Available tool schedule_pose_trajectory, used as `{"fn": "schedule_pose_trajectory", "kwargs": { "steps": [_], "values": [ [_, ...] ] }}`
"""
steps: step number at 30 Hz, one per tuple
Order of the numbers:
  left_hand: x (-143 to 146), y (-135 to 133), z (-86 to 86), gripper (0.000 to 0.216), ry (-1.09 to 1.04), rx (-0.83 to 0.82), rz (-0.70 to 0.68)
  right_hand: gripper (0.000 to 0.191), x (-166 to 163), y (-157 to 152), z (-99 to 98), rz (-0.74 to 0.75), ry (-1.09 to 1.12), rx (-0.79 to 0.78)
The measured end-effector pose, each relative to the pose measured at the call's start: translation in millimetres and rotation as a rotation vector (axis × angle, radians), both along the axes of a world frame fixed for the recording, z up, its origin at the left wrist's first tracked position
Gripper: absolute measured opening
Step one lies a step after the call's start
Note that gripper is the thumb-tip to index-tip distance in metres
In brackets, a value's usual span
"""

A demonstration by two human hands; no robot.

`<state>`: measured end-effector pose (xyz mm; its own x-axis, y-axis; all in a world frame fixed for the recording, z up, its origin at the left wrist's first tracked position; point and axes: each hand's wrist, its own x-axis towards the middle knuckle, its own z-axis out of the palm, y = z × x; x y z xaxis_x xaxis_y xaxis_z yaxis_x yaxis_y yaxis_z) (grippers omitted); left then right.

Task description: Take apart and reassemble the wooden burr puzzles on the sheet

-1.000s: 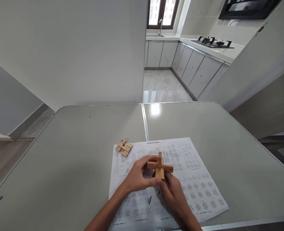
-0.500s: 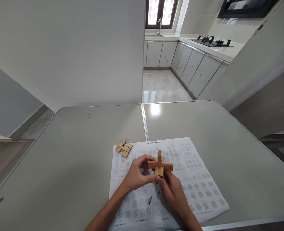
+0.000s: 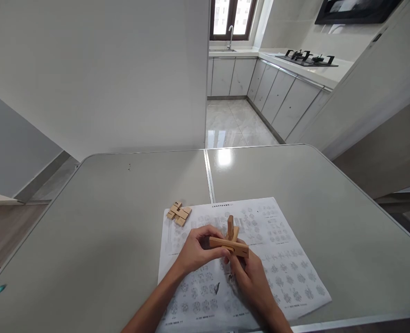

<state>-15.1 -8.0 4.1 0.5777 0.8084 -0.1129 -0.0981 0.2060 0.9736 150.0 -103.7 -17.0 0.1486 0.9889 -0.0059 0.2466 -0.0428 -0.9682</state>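
1. Pale kitchen cabinets and a glossy tiled floor filled the upper right of the frame, behind a grey desk [image 3: 114, 222] with a seam running down its middle.
2. At lower centre, both hands were closed on a wooden cross puzzle [image 3: 230, 242] held just above a printed instruction sheet [image 3: 281, 259]; the left hand [image 3: 196, 252] pinched its left bar end and the right hand [image 3: 250, 282] gripped it from below.
3. Judged from the pictures, the puzzle looked partly assembled: several bars were locked into a cross, with one upright bar standing through it.
4. A small cluster of loose wooden pieces [image 3: 179, 213] lay on the desk touching the sheet's upper left corner, so some parts appeared not yet fitted.
5. Whether the held bars were fully seated could not be told.
6. Room for moving was generous: the desk spread bare to the left, right and far side of the sheet.
7. Only the near desk edge, at the bottom of the frame under the forearms, sat close.
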Motion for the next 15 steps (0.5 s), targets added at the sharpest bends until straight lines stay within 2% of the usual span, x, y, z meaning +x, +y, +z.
{"fn": "schedule_pose_trajectory", "kwargs": {
  "steps": [10,15],
  "values": [
    [-4,4,-7.7,0.031,-0.036,-0.021,-0.023,0.040,4,4,11.1,-0.025,0.325,-0.085],
    [-5,5,-8.4,0.032,-0.026,-0.012,-0.072,0.044,10,6,19.2,-0.108,0.484,-0.159]
  ]
}}
